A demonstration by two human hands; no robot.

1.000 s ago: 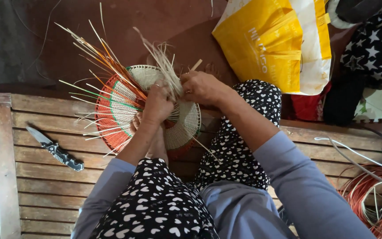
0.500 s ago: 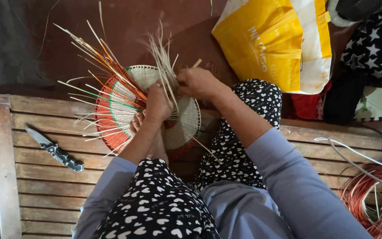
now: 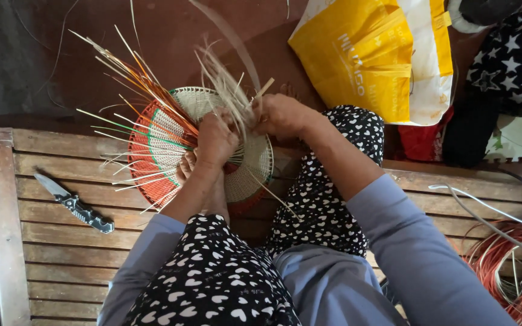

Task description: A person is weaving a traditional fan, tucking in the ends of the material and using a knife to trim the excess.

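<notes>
1. Nearest the camera are the person's knees in black cloth with white hearts [image 3: 212, 284], and grey-blue sleeves reach forward from both sides.
2. Under the legs lies a slatted wooden table [image 3: 49, 253]. A folding knife [image 3: 75, 205] rests open on its left part, well apart from the hands.
3. At the right edge a coil of red and pale cane [image 3: 509, 271] lies on the slats, with a white cable [image 3: 484, 211] running across it to a white plug.
4. The left hand [image 3: 214, 140] has its grip closed on the pale loose strands [image 3: 228, 84] where they leave the weave, pressing down on the woven basket [image 3: 200, 148].
5. The right hand [image 3: 282, 116] is just beside the left, grip pinched shut on the same pale strands, with a flat cane strip [image 3: 264, 87] sticking up from between its fingers.
6. The basket, round with orange, green and cream bands, sits at the far edge of the table, propped against a bare foot. Its unwoven orange and green stakes [image 3: 134, 78] fan up to the left.
7. Beyond it is a dark red floor [image 3: 176, 30]. To the right lie a yellow and white bag [image 3: 382, 54] and a black cloth with white stars [image 3: 515, 60].
</notes>
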